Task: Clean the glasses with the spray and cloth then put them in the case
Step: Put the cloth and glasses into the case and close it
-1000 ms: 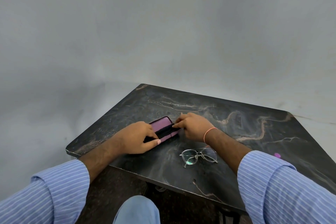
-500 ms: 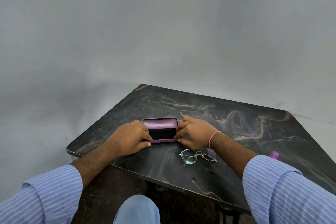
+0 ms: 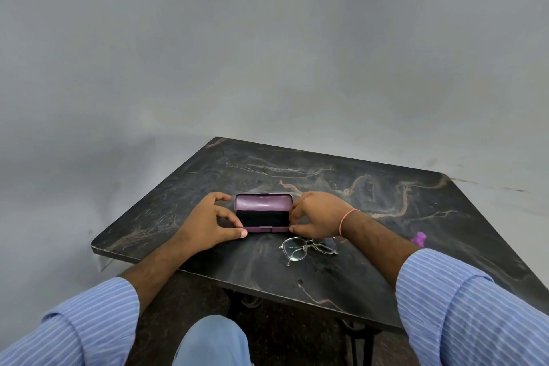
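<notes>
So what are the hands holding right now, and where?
Both hold the open purple case by its ends: left hand at the left end, right hand at the right.

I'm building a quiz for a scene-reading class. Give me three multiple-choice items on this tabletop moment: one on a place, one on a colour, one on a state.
1. Where do the glasses lie?
A. Inside the case
B. On the table, nearer the person than the case
C. In the left hand

2. What colour is the outside of the case?
A. Purple
B. Green
C. White

3. How does the case stand?
A. Closed flat
B. Upside down
C. Open, lid raised, dark lining showing

Answers:
1. B: the glasses rest on the dark tabletop just in front of the right hand, outside the case.
2. A: lid and front rim both show purple.
3. C: the lid stands up behind a black interior, with the left hand and right hand at its two ends.
</notes>
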Available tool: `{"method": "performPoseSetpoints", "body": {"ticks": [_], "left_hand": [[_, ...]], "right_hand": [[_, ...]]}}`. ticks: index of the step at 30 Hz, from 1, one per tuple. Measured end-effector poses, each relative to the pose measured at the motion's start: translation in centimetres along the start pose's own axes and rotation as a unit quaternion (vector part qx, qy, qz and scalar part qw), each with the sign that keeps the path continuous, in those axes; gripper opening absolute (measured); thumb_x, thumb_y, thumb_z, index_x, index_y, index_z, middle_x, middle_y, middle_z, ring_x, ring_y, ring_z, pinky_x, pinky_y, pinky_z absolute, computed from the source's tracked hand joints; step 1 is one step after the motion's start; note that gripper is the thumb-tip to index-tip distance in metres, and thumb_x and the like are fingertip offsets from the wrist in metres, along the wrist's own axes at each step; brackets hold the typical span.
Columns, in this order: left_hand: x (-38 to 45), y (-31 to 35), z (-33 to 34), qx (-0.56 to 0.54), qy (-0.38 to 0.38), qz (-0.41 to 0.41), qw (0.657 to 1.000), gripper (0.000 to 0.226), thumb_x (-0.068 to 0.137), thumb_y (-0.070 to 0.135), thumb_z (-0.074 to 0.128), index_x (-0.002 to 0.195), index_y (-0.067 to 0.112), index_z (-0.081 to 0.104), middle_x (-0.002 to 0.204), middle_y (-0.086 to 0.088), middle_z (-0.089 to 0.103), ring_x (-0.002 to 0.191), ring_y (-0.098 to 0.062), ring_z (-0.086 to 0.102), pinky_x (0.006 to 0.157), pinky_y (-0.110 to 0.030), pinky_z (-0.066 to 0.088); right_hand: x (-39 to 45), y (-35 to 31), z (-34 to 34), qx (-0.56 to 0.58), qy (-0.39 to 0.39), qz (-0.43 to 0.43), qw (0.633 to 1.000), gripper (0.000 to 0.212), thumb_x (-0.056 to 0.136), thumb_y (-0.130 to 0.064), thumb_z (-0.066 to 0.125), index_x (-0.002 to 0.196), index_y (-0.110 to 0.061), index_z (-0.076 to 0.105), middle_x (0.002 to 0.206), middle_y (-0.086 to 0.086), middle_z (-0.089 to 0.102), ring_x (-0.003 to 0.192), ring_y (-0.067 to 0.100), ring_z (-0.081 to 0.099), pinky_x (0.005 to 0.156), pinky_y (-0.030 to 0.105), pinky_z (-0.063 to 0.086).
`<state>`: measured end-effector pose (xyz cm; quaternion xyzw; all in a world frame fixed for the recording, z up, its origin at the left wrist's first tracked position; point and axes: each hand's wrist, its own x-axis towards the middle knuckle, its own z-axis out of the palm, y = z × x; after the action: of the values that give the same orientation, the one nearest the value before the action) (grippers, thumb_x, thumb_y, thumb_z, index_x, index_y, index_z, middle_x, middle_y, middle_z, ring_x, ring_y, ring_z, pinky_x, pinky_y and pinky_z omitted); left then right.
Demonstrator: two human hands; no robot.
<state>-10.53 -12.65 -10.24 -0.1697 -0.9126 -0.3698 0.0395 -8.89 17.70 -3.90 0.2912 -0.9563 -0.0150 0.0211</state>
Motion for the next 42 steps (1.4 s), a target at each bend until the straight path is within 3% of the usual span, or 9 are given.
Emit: {"method": "performPoseSetpoints", "body": {"ticks": [5, 10, 13, 18, 21, 25, 29, 39, 42], "left_hand": [[-0.1, 1.1, 0.5, -0.048, -0.042, -0.019, 0.998, 0.014, 0.076, 0.036, 0.098, 0.085, 0.034, 0.087, 0.136, 0.021, 0.067, 0.121, 0.000, 0.063, 0.113, -0.033, 0.044], [-0.4, 0.8, 1.0, -0.095, -0.034, -0.027, 0.995, 0.019, 0.072, 0.044, 0.099, 0.085, 0.037, 0.087, 0.118, 0.018, 0.081, 0.112, 0.002, 0.071, 0.113, -0.038, 0.051], [-0.2, 0.3, 1.4, -0.083, -0.040, -0.034, 0.995, 0.044, 0.054, 0.074, 0.092, 0.089, 0.047, 0.084, 0.119, 0.026, 0.078, 0.120, -0.001, 0.070, 0.121, -0.052, 0.046], [0.3, 0.3, 1.3, -0.108, -0.058, -0.038, 0.992, 0.084, 0.031, 0.097, 0.082, 0.103, 0.054, 0.079, 0.116, 0.025, 0.078, 0.117, -0.005, 0.071, 0.120, -0.056, 0.046], [0.1, 1.0, 1.2, -0.153, -0.058, -0.034, 0.986, 0.089, 0.032, 0.084, 0.093, 0.112, 0.051, 0.073, 0.121, 0.018, 0.078, 0.119, -0.005, 0.071, 0.119, -0.050, 0.049], [0.2, 2.1, 1.2, -0.165, -0.072, -0.041, 0.983, 0.101, 0.064, 0.033, 0.105, 0.145, 0.047, 0.047, 0.131, 0.009, 0.076, 0.133, -0.012, 0.064, 0.125, -0.048, 0.037], [0.9, 1.7, 1.6, -0.165, -0.100, -0.033, 0.981, 0.135, 0.066, 0.032, 0.105, 0.168, 0.047, 0.019, 0.129, 0.014, 0.079, 0.135, -0.007, 0.064, 0.123, -0.041, 0.036], [2.1, 2.2, 3.9, -0.132, -0.143, 0.022, 0.981, 0.125, 0.054, 0.068, 0.100, 0.157, 0.067, 0.029, 0.131, 0.025, 0.075, 0.138, 0.001, 0.060, 0.132, -0.054, 0.030], [2.2, 2.6, 4.7, -0.098, -0.129, 0.038, 0.986, 0.122, 0.051, 0.078, 0.095, 0.152, 0.075, 0.027, 0.134, 0.023, 0.072, 0.140, -0.001, 0.058, 0.133, -0.054, 0.027]], "right_hand": [[-1.2, 0.0, -0.8, 0.050, 0.016, 0.032, 0.998, 0.024, 0.098, -0.038, 0.068, 0.115, -0.029, 0.082, 0.117, -0.007, 0.079, 0.107, 0.018, 0.070, 0.094, 0.036, 0.055], [-4.1, 0.3, -1.7, 0.078, 0.017, 0.056, 0.995, 0.030, 0.089, -0.051, 0.079, 0.112, -0.031, 0.080, 0.110, -0.010, 0.078, 0.096, 0.012, 0.070, 0.079, 0.026, 0.047], [-5.7, -0.2, -1.2, 0.061, -0.033, 0.070, 0.995, 0.043, 0.086, -0.060, 0.077, 0.119, -0.033, 0.077, 0.115, -0.011, 0.077, 0.099, 0.013, 0.071, 0.081, 0.028, 0.052], [-6.2, -0.1, -0.4, 0.129, -0.020, 0.092, 0.987, 0.024, 0.091, -0.040, 0.080, 0.113, -0.030, 0.077, 0.101, -0.014, 0.077, 0.088, 0.005, 0.070, 0.083, 0.024, 0.055], [-6.1, 0.0, 0.1, 0.161, -0.022, 0.101, 0.982, 0.023, 0.092, -0.034, 0.081, 0.113, -0.026, 0.079, 0.097, -0.013, 0.078, 0.075, -0.004, 0.065, 0.077, 0.011, 0.049], [-6.1, 0.2, 0.6, 0.217, -0.022, 0.108, 0.970, 0.014, 0.091, -0.030, 0.083, 0.103, -0.022, 0.081, 0.095, -0.007, 0.082, 0.082, 0.004, 0.074, 0.079, 0.017, 0.056], [-6.5, 0.4, 0.9, 0.293, -0.013, 0.118, 0.949, 0.011, 0.091, -0.022, 0.084, 0.099, -0.017, 0.080, 0.092, -0.002, 0.082, 0.079, 0.006, 0.076, 0.075, 0.017, 0.057], [-7.1, 1.7, -1.0, 0.395, 0.054, 0.127, 0.908, 0.011, 0.086, -0.018, 0.089, 0.091, -0.014, 0.081, 0.090, 0.008, 0.083, 0.086, 0.029, 0.079, 0.087, 0.042, 0.064], [-6.2, 1.9, -1.6, 0.343, 0.099, 0.148, 0.922, 0.011, 0.087, -0.023, 0.089, 0.089, -0.017, 0.080, 0.085, 0.001, 0.082, 0.078, 0.013, 0.076, 0.083, 0.034, 0.063]]}}
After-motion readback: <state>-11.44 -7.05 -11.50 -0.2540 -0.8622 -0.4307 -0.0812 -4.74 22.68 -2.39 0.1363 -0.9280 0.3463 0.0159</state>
